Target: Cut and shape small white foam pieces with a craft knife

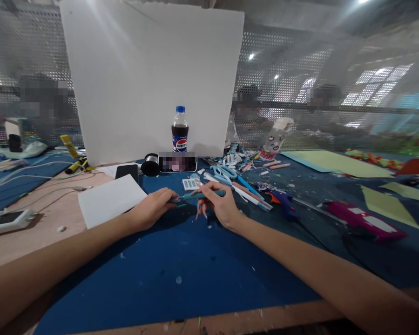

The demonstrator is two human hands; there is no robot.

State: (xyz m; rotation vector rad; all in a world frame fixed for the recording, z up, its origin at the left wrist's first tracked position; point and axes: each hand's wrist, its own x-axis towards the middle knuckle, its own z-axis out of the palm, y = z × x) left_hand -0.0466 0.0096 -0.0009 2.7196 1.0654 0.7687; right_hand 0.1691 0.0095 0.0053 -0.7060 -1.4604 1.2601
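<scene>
Desk (181, 260): it is carrying everything under a blue cover, with white scraps lying scattered across it.
White board (153, 79): it is standing upright at the back of the desk, well apart from your hands.
Paper sheet (108, 200): it is lying flat just beside your left wrist, on its outer side.
Cola bottle (179, 132): it is standing upright and capped in front of the board, well behind the work.
Left hand (153, 207): its grip is closing around the near end of the teal stick (195, 196), with the fingers curling over it and the knuckles facing up.
Right hand (221, 207): its grip is pinching the far end of the stick between thumb and forefinger, with the other fingers fanning down toward the desk.
Teal stick, place: it is running nearly level between your 2 grips, just above the blue cover, its middle showing bare between them.
Teal stick, kind: it is looking like a pen or a craft tool, and I cannot tell which.
Teal stick, handling: it is probably light, stiff and smooth, so it is likely to roll or slip in a loose pinch.
Hold: you are best gripping it near both ends, as you are doing now, with the pads lying across the barrel.
</scene>
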